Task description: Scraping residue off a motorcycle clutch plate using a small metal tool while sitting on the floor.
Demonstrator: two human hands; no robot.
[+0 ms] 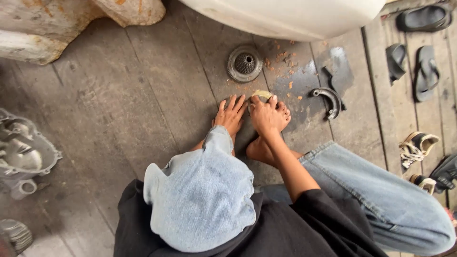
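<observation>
Spot: person sat on the plank floor (143,109), knees up, centre of frame.
Right hand (268,115): fingers curled down tight on a small curved brake shoe piece (261,94), pinning it to the boards.
Left hand (231,114): fingers spread flat beside it, holding nothing.
Feel: looked stiff, light-ish metal, probably gritty; the outer ends seemed the best grip.
Nearby: round clutch part (244,63) above, another curved shoe (329,101) to the right.

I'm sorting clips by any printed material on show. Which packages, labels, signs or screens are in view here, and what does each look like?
None in view: no package, label, sign or screen.
What shows instead is bare metal parts on the wooden floor: a round toothed part, a curved brake shoe and a grey engine cover.
The left hand and right hand press on a small curved piece.
</observation>
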